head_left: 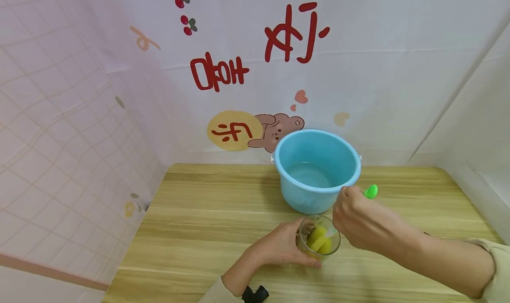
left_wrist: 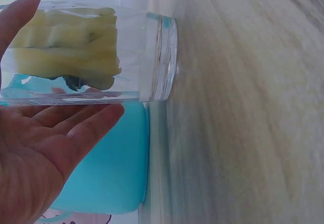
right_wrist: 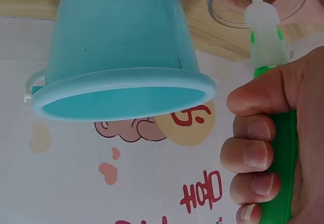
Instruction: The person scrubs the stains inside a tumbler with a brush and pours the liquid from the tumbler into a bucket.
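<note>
A clear glass cup (left_wrist: 132, 51) stands between the thumb and fingers of my left hand (head_left: 284, 244), which grips its side. Whether its thick base touches the table, I cannot tell. My right hand (head_left: 357, 216) is wrapped around the green handle of a sponge cup brush (right_wrist: 284, 143), above and to the right of the cup. The brush's whitish neck (right_wrist: 268, 46) leads down into the cup's mouth. Inside the cup sits its yellow sponge head (left_wrist: 63, 36), ridged, with a dark patch on one side.
Just behind the cup, a light blue bucket (head_left: 308, 201) with shallow water at its bottom stands on the wooden table (head_left: 207, 205). A white printed cloth (head_left: 378, 73) hangs behind. A small black device (head_left: 256, 294) sits by the left wrist.
</note>
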A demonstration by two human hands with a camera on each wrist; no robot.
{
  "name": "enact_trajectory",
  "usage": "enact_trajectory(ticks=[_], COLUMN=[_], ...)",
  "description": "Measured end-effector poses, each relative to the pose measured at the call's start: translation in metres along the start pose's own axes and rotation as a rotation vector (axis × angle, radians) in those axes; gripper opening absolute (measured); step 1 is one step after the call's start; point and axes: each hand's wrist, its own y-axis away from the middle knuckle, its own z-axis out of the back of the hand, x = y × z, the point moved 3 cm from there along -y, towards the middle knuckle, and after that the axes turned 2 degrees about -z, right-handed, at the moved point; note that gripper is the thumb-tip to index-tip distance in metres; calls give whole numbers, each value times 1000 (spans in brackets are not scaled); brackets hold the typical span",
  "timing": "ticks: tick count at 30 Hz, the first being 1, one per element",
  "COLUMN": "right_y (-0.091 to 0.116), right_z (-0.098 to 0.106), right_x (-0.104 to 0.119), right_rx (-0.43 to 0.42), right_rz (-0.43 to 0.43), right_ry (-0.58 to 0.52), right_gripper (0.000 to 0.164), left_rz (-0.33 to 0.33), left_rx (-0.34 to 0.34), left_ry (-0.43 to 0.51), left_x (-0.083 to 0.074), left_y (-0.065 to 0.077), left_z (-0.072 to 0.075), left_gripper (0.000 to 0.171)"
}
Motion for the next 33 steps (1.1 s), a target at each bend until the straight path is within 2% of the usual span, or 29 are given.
enact_trajectory(ticks=[8, 17, 24, 33], right_y=[-6, -14, -21, -17], right_z=[8, 6, 1, -8], right_x=[1, -2, -5, -7], right_rx=[53, 61, 64, 64], right_rz=[38, 26, -5, -48], right_ry=[64, 39, 34, -21], right_gripper=[30, 26, 32, 33], left_rz=[19, 2, 9, 12], left_rx=[20, 28, 24, 25], left_ry=[38, 56, 48, 17], left_x=[0, 0, 0, 1], left_y=[1, 0, 1, 0], left_z=[1, 1, 2, 2], left_gripper=[70, 75, 89, 90])
